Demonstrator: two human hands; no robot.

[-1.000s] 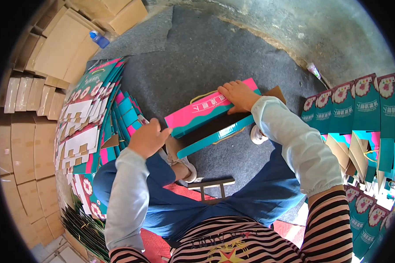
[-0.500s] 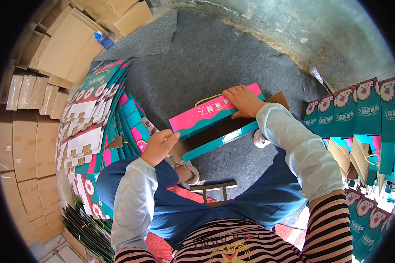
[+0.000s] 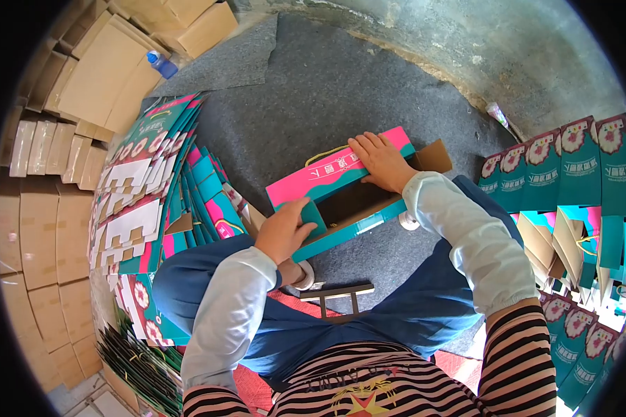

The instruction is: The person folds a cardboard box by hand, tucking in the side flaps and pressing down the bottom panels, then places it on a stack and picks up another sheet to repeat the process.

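Observation:
A pink and teal carton [image 3: 327, 177] lies tilted between my knees, its long open side showing a brown interior. My left hand [image 3: 284, 231] is at its left end, with thumb and fingers pressing a teal end flap [image 3: 314, 217] that is folded inward. On the upper right edge, my right hand [image 3: 381, 161] grips the pink and teal wall, fingers on the outside. A brown flap [image 3: 435, 154] sticks out at the carton's right end. The yellow cord handle [image 3: 325, 154] shows along the upper edge.
Flat printed cartons [image 3: 135, 187] are piled at the left, beside stacked brown boxes [image 3: 40, 236]. Folded teal cartons [image 3: 581, 170] stand in rows at the right. A blue bottle [image 3: 162, 64] is at the upper left; a small wooden frame [image 3: 337, 292] lies near my legs.
My left hand has moved right onto the carton's left end, and a teal flap there is now folded in. The carton has shifted slightly left; my right hand still holds its wall.

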